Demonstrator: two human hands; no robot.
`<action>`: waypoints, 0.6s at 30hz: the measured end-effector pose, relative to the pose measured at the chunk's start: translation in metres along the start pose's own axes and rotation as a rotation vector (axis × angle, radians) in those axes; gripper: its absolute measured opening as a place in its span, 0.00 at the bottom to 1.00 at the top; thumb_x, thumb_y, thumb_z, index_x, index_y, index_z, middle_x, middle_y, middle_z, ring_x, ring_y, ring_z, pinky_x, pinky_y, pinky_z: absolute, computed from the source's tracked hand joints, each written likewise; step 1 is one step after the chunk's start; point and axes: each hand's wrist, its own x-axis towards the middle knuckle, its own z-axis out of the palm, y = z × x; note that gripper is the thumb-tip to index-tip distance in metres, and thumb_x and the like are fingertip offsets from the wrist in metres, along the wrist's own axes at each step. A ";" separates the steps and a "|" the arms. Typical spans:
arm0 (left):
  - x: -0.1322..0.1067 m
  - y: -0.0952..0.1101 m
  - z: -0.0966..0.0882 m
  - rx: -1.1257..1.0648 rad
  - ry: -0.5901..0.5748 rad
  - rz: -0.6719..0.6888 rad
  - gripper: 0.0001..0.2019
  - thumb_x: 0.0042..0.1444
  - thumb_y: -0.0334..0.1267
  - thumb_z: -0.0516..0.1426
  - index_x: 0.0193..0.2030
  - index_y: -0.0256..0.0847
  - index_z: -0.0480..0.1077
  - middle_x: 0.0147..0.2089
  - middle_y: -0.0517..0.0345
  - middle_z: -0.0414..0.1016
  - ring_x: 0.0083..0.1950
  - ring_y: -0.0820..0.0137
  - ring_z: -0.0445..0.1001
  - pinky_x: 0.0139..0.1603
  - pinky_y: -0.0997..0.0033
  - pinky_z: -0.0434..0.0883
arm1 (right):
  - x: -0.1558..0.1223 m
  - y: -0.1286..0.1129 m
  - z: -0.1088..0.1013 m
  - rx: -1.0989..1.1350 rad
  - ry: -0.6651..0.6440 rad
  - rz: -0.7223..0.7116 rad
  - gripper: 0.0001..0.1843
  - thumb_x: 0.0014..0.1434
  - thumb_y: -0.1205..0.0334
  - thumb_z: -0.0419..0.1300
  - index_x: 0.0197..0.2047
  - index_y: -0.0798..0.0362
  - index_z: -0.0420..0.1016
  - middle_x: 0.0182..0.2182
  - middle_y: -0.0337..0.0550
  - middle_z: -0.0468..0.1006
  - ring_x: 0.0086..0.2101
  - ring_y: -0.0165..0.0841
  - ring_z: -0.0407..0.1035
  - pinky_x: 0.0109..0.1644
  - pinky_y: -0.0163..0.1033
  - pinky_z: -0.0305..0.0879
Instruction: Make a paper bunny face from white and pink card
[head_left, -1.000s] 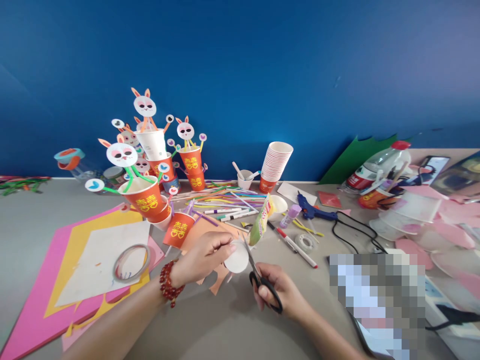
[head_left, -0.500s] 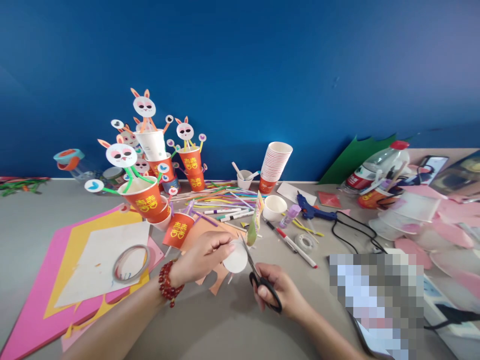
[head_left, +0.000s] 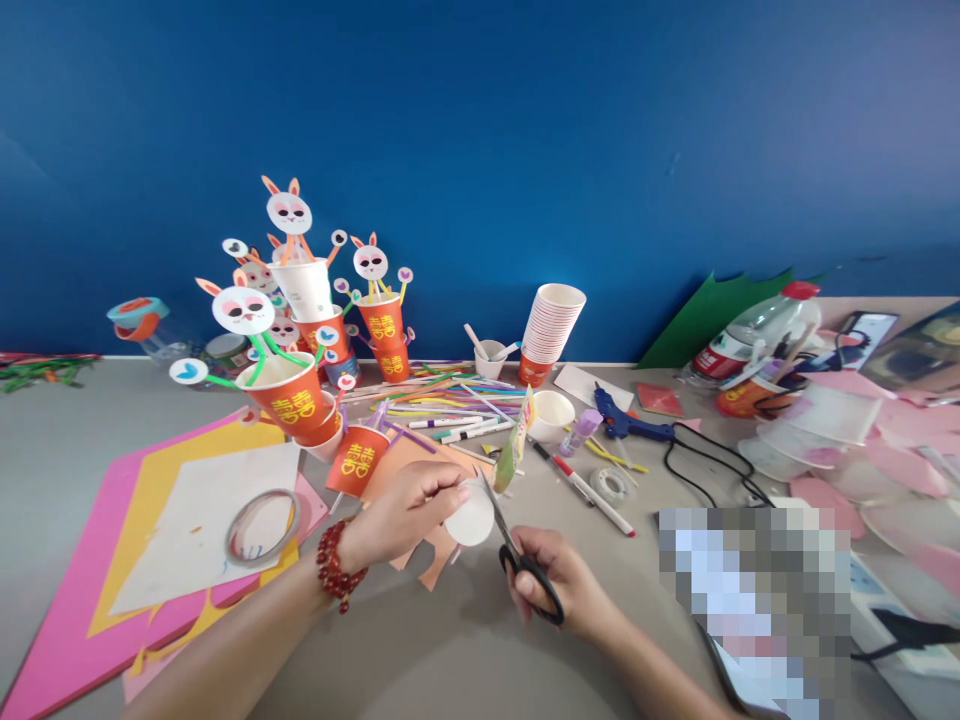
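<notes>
My left hand [head_left: 412, 515], with a red bead bracelet at its wrist, pinches the upper left edge of a white paper disc [head_left: 471, 515] between thumb and fingers. My right hand [head_left: 547, 580] grips a pair of scissors [head_left: 504, 522] by their black handles. Its blades point up and away, slightly apart, close to the disc's right edge; whether they touch it I cannot tell. Just beyond the blades a thin printed yellow-green piece [head_left: 514, 450] stands up, seen nearly edge-on. Orange paper [head_left: 441, 562] with a cut edge lies below my left hand.
Red paper cups with rabbit faces [head_left: 283, 395] stand at left. Coloured sheets [head_left: 82, 590] lie under a tape roll [head_left: 262, 528]. Pipe cleaners [head_left: 420, 405], a cup stack [head_left: 551, 330], a blue glue gun [head_left: 630, 420] and markers [head_left: 589, 490] are beyond my hands.
The printed yellow-green piece has tipped a little to the right. The disc has shifted very slightly; both hands stay almost where they were.
</notes>
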 end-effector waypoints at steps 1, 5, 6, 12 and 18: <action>0.000 0.000 0.000 0.001 0.001 0.000 0.17 0.66 0.43 0.48 0.26 0.39 0.57 0.26 0.64 0.57 0.28 0.75 0.58 0.28 0.75 0.55 | 0.000 0.000 0.000 0.003 -0.001 -0.001 0.33 0.49 0.27 0.58 0.25 0.51 0.59 0.14 0.35 0.69 0.16 0.27 0.60 0.21 0.31 0.51; 0.000 -0.001 0.000 0.005 0.000 0.000 0.18 0.67 0.43 0.48 0.26 0.39 0.57 0.26 0.64 0.56 0.28 0.75 0.57 0.28 0.75 0.54 | 0.000 0.001 0.000 0.003 -0.005 -0.001 0.33 0.50 0.27 0.59 0.25 0.51 0.59 0.14 0.36 0.69 0.16 0.27 0.61 0.21 0.31 0.51; 0.000 0.000 0.000 0.006 0.002 0.004 0.18 0.67 0.43 0.48 0.26 0.39 0.57 0.26 0.64 0.56 0.28 0.75 0.57 0.28 0.75 0.54 | 0.000 0.001 0.000 0.001 -0.005 -0.001 0.33 0.50 0.27 0.59 0.25 0.51 0.59 0.14 0.36 0.68 0.16 0.27 0.61 0.21 0.31 0.52; 0.000 0.002 -0.001 -0.005 0.005 0.007 0.18 0.66 0.42 0.48 0.25 0.39 0.55 0.26 0.64 0.56 0.28 0.75 0.56 0.28 0.75 0.54 | 0.000 0.002 -0.001 -0.021 0.001 0.006 0.33 0.48 0.26 0.59 0.25 0.50 0.58 0.14 0.34 0.67 0.16 0.27 0.62 0.20 0.31 0.52; 0.000 0.003 0.000 -0.024 0.002 0.006 0.18 0.66 0.43 0.48 0.25 0.39 0.55 0.26 0.64 0.56 0.28 0.75 0.56 0.28 0.75 0.55 | 0.000 0.003 0.000 -0.029 -0.005 0.001 0.33 0.50 0.27 0.58 0.25 0.50 0.58 0.14 0.35 0.68 0.15 0.27 0.61 0.19 0.31 0.51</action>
